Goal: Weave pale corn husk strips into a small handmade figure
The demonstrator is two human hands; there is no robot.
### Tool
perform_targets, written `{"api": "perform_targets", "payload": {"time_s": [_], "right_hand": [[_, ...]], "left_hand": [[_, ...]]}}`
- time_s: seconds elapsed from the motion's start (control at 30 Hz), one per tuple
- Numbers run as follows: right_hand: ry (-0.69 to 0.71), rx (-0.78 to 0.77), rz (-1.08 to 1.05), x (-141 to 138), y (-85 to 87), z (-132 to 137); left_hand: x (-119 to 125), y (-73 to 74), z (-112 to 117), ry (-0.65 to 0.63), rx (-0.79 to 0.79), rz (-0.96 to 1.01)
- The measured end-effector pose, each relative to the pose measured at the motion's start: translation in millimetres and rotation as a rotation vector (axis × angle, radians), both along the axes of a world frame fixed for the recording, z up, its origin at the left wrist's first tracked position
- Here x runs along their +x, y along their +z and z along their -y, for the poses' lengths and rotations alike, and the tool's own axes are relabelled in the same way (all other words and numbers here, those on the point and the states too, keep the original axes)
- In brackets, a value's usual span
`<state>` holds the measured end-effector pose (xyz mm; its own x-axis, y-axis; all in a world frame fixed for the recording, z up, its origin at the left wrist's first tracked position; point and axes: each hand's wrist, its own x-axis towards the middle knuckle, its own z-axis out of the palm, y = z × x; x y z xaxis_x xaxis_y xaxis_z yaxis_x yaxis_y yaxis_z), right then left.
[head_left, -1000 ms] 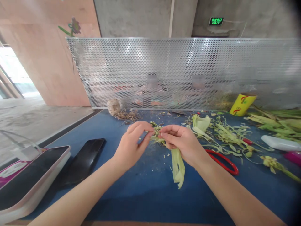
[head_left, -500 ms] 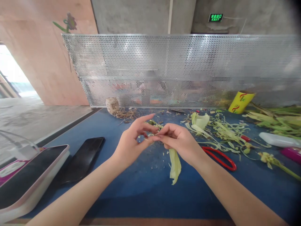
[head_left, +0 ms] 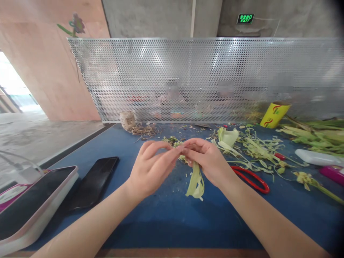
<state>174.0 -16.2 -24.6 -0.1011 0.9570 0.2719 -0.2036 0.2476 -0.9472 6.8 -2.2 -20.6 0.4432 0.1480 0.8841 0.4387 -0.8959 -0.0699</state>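
Note:
My right hand (head_left: 206, 157) is closed in a pinch on a pale green leaf strip (head_left: 196, 183), which hangs below its fingers over the blue table. Against its fingertips my left hand (head_left: 153, 166) also pinches, thumb and forefinger together. What the left fingertips hold is too small and hidden to make out. Just beyond the hands lies a small heap of greenish scraps (head_left: 172, 140). To the right of my right hand are red-handled scissors (head_left: 252, 179), their blades out of sight behind the hand and wrist.
Left on the blue table (head_left: 166, 225) lie a black phone (head_left: 97, 179) and a pale-edged device (head_left: 40, 200). Twine (head_left: 145, 131) and a whitish roll (head_left: 128, 120) sit at the back. Leaf shreds (head_left: 258, 148), a yellow tube (head_left: 274, 115) and longer leaves (head_left: 317, 138) occupy the right. A perforated metal screen (head_left: 172, 64) stands behind.
My left fingers, spread before, have closed together at the right fingertips. The hanging leaf strip has swung a little left and looks wider. The view has shifted slightly.

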Motion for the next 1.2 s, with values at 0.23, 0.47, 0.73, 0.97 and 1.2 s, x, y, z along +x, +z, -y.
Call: {"api": "perform_targets", "payload": {"time_s": [0.23,0.47,0.73,0.97,1.2], "right_hand": [[0.061,-0.073,-0.106,0.2,2.5,2.8],[0.124,0.003,-0.023,2.6,3.4,3.0],[-0.027,0.134,0.201,5.1,5.1,3.9],[-0.169,0.164,0.31,-0.8,3.2,8.2],[-0.391,0.34,0.519,-1.5,7.3,11.5]], "left_hand": [[-3.4,2.6,-0.6,0.005,0.396,-0.233],[10.0,-1.7,-0.7,-0.058,-0.47,0.039],[10.6,1.5,3.0,0.019,-0.764,0.053],[13.4,1.6,6.0,0.104,-0.603,0.005],[13.6,-2.4,8.3,0.134,-0.406,-0.093]]}}
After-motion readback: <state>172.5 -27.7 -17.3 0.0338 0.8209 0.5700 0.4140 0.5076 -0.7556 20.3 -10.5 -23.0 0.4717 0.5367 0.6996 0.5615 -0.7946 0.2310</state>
